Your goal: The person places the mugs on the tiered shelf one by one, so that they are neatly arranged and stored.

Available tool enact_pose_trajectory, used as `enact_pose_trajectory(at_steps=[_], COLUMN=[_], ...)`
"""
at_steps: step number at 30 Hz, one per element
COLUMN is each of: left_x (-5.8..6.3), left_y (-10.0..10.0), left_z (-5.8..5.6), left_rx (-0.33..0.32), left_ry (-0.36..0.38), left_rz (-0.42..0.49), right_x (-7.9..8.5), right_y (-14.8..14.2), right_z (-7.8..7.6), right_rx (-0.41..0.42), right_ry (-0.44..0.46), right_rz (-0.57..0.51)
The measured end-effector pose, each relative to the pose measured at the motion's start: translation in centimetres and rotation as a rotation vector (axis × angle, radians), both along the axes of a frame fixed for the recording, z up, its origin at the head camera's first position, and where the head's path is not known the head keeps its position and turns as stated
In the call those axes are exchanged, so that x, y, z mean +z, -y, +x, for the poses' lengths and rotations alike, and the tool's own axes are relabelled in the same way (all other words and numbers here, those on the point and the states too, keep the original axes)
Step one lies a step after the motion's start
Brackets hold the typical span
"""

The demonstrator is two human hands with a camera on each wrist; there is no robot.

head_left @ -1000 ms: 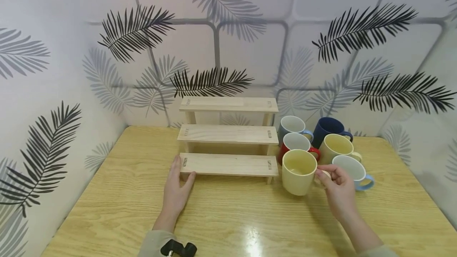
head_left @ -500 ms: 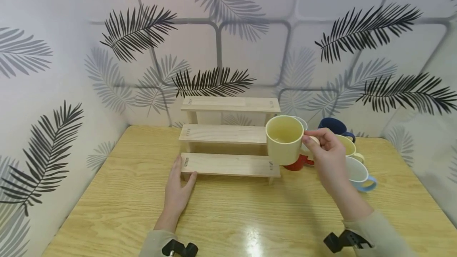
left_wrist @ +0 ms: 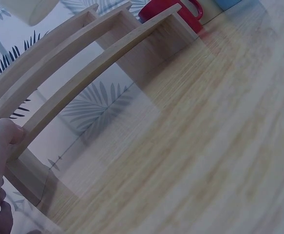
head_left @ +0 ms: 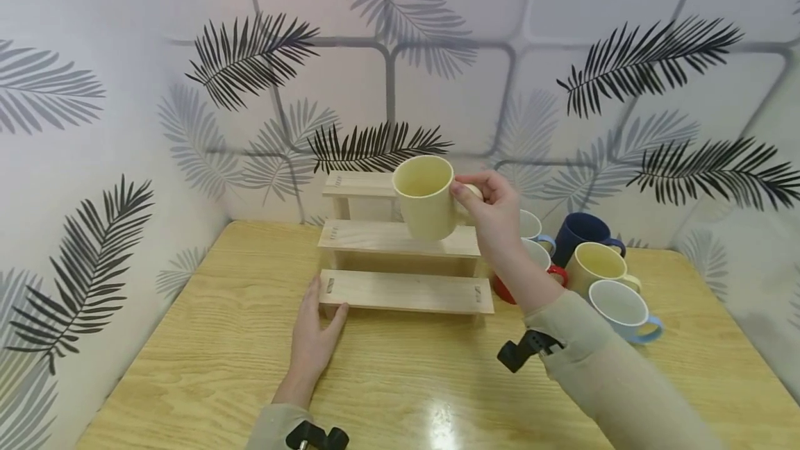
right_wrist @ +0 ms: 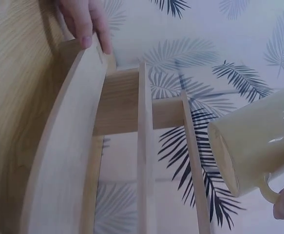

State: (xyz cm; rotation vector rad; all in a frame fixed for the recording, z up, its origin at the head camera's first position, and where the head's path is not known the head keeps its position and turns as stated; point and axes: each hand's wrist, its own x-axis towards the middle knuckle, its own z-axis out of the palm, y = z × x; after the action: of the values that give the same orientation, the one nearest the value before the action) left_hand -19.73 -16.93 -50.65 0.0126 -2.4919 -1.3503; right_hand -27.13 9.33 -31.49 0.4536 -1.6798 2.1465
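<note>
The lift appears complete; placement is not. The right hand [head_left: 496, 210] grips the handle of a glossy pale yellow cylindrical mug [head_left: 431, 212], suspended above the three-tier pale wooden rack [head_left: 406, 292]. The left hand [head_left: 312, 335], well apart from the right, braces the lowest board's left end between thumb and fingers. No mug rests on the visible board surfaces. Five others, apparently outstanding, stand on the wood-grain table [head_left: 387, 373] right of the rack: navy mug [head_left: 581, 238], second yellow mug [head_left: 598, 266], light blue mug [head_left: 617, 311], red mug [head_left: 539, 255] and blue-handled mug [head_left: 530, 224]. The right wrist view shows a gap between the held mug's base and the top board, unclear from the head view; the left wrist view exposes the red mug's side, largely covered by the right forearm in the head view.
</note>
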Motion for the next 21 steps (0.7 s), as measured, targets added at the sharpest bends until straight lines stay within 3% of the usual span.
enact_pose_trajectory(at_steps=[5,11,21], left_x=[0.0,0.0,-0.2], left_y=[-0.1,-0.1,0.1], left_z=[0.0,0.1,0.0], left_rx=[0.000,0.009,0.020], left_ry=[0.009,0.016,0.016], left_rz=[0.008,0.012,0.018], right_x=[0.7,1.3,2.1], right_y=[3.0,6.1,10.0], right_z=[-2.0,-4.3,-6.8], right_rx=[0.023,-0.020,-0.034], right_ry=[0.022,0.049,0.092], right_rz=[-0.026,0.000,0.080])
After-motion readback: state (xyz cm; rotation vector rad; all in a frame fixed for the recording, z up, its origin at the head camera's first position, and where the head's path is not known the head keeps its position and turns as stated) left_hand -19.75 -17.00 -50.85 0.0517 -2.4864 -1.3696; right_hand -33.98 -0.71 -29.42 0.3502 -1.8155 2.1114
